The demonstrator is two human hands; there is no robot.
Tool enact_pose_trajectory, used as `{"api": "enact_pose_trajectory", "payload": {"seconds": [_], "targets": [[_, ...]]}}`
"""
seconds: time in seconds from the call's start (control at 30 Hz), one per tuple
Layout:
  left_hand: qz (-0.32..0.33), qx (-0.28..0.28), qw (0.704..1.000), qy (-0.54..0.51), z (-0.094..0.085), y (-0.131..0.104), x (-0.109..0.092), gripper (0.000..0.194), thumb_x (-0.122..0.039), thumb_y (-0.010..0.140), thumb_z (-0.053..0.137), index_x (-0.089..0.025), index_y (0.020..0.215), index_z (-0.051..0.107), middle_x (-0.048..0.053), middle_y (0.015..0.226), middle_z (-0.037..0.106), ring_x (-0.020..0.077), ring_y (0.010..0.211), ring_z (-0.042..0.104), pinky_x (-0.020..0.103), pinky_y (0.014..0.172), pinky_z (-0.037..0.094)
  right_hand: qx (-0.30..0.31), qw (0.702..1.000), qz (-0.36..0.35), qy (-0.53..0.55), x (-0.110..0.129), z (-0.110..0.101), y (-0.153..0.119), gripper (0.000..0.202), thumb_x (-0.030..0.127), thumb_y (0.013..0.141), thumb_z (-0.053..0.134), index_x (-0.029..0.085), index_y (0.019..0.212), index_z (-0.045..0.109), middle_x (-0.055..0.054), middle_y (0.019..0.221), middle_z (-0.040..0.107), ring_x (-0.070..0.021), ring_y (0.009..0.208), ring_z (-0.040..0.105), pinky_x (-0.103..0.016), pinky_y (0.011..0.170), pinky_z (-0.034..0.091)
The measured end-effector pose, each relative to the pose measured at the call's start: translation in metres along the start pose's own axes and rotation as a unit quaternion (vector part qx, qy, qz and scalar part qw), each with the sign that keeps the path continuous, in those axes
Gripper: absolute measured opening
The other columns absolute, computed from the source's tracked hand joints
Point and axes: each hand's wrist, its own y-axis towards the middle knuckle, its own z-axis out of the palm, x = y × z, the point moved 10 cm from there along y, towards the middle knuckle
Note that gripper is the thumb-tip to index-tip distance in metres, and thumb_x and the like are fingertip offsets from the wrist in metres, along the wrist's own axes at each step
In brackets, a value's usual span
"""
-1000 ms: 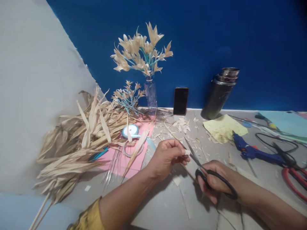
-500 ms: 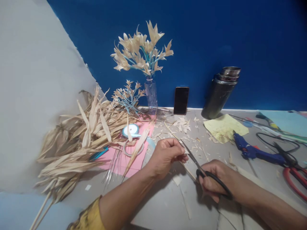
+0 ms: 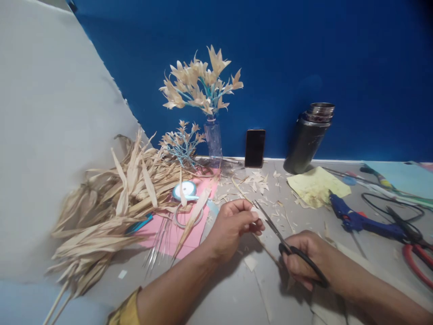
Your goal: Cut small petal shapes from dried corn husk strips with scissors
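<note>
My left hand (image 3: pixel 238 225) pinches a small pale piece of husk (image 3: pixel 259 213) between thumb and fingers, near the middle of the table. My right hand (image 3: pixel 306 259) is closed round the black handles of a pair of scissors (image 3: pixel 278 234). The blades point up and left, slightly parted, with their tips beside the pale piece and my left fingertips. Under both hands a thin stick (image 3: pixel 267 249) lies on the table among scattered husk scraps (image 3: pixel 257 181).
Dried husks (image 3: pixel 101 207) and pink paper (image 3: pixel 189 239) lie left. Behind stand a flower vase (image 3: pixel 213 144), a phone (image 3: pixel 255 148) and a dark flask (image 3: pixel 307 140). Yellow paper (image 3: pixel 318 185), a blue glue gun (image 3: pixel 365 221) and red-handled cutters (image 3: pixel 416 257) are right.
The scissors' blades have parted a little and their tips have shifted slightly left. Both hands keep nearly the same place, and the whole view has tilted up slightly.
</note>
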Motion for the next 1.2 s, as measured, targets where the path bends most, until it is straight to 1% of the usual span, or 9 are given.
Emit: {"api": "enact_pose_trajectory", "payload": {"seconds": [0.13, 0.3, 0.53, 0.67, 0.73, 0.8, 0.9, 1.0, 1.2], "targets": [[-0.001, -0.002, 1.0, -0.005, -0.001, 0.0, -0.001, 0.017, -0.02, 0.061, 0.071, -0.018, 0.067, 0.056, 0.0, 0.057, 0.06, 0.0168, 0.06, 0.064, 0.031, 0.067, 0.049, 0.01, 1.0, 0.01, 0.011, 0.001, 0.003, -0.001, 0.031, 0.034, 0.075, 0.061, 0.019, 0.05, 0.05, 0.003, 0.042, 0.05, -0.0081, 0.043, 0.037, -0.021, 0.045, 0.028], [0.005, -0.003, 1.0, 0.005, -0.002, 0.0, -0.003, 0.015, -0.019, 0.061, 0.069, -0.018, 0.066, 0.054, -0.002, 0.055, 0.057, 0.0159, 0.057, 0.063, 0.03, 0.067, 0.047, 0.016, 0.999, 0.012, 0.028, -0.001, 0.006, -0.002, 0.032, 0.032, 0.075, 0.06, 0.019, 0.048, 0.048, 0.003, 0.041, 0.048, -0.0078, 0.041, 0.036, -0.021, 0.044, 0.027], [0.007, 0.001, 1.0, 0.017, -0.002, -0.001, -0.006, 0.016, -0.019, 0.061, 0.068, -0.018, 0.064, 0.053, -0.002, 0.059, 0.058, 0.0141, 0.056, 0.06, 0.029, 0.066, 0.045, 0.047, 0.998, -0.011, 0.037, 0.004, 0.009, -0.004, 0.044, 0.05, 0.077, 0.066, 0.018, 0.052, 0.049, 0.003, 0.041, 0.048, -0.0072, 0.041, 0.036, -0.021, 0.044, 0.028], [0.012, 0.008, 1.0, 0.021, -0.002, -0.001, -0.006, 0.015, -0.018, 0.062, 0.069, -0.018, 0.065, 0.054, -0.001, 0.059, 0.058, 0.0136, 0.057, 0.06, 0.028, 0.066, 0.043, 0.037, 0.999, 0.009, 0.032, 0.003, 0.005, -0.004, 0.046, 0.051, 0.077, 0.067, 0.018, 0.051, 0.05, 0.002, 0.042, 0.05, -0.0077, 0.041, 0.037, -0.022, 0.045, 0.028], [0.014, 0.016, 0.999, 0.034, -0.001, 0.0, -0.005, 0.014, -0.018, 0.063, 0.069, -0.017, 0.063, 0.056, 0.001, 0.059, 0.06, 0.0133, 0.057, 0.059, 0.028, 0.065, 0.043, 0.014, 0.999, 0.008, 0.041, 0.004, 0.001, -0.003, 0.044, 0.051, 0.078, 0.067, 0.017, 0.054, 0.053, -0.001, 0.047, 0.057, -0.0095, 0.044, 0.043, -0.022, 0.045, 0.031], [0.008, 0.023, 0.998, 0.051, 0.001, 0.0, -0.001, 0.014, -0.019, 0.063, 0.07, -0.016, 0.063, 0.057, 0.002, 0.059, 0.062, 0.0135, 0.058, 0.06, 0.027, 0.064, 0.043, -0.025, 0.997, -0.009, 0.077, 0.008, -0.006, -0.001, 0.039, 0.051, 0.079, 0.068, 0.016, 0.064, 0.059, -0.004, 0.059, 0.065, -0.0131, 0.052, 0.053, -0.024, 0.048, 0.038], [-0.022, 0.033, 0.996, 0.078, 0.005, -0.001, 0.012, 0.016, -0.022, 0.064, 0.074, -0.015, 0.064, 0.06, 0.004, 0.059, 0.064, 0.0132, 0.057, 0.059, 0.027, 0.063, 0.043, -0.124, 0.984, -0.03, 0.121, 0.009, -0.025, -0.002, 0.035, 0.048, 0.075, 0.073, 0.016, 0.086, 0.064, -0.004, 0.073, 0.069, -0.018, 0.064, 0.062, -0.027, 0.056, 0.047], [-0.051, 0.05, 0.992, 0.1, 0.01, -0.002, 0.026, 0.021, -0.027, 0.063, 0.079, -0.014, 0.064, 0.063, 0.004, 0.059, 0.064, 0.0119, 0.056, 0.056, 0.026, 0.061, 0.043, -0.216, 0.97, -0.043, 0.106, 0.009, -0.042, -0.007, 0.033, 0.041, 0.07, 0.078, 0.017, 0.089, 0.064, -0.001, 0.071, 0.067, -0.0172, 0.063, 0.059, -0.027, 0.055, 0.046], [-0.083, 0.069, 0.993, 0.04, 0.016, -0.004, 0.041, 0.028, -0.039, 0.071, 0.077, -0.014, 0.072, 0.063, 0.006, 0.067, 0.066, 0.0139, 0.058, 0.059, 0.028, 0.06, 0.048, -0.27, 0.956, -0.035, 0.105, 0.008, -0.05, -0.013, 0.03, 0.039, 0.068, 0.075, 0.018, 0.084, 0.063, 0.004, 0.061, 0.057, -0.0118, 0.053, 0.046, -0.024, 0.049, 0.038]]}}
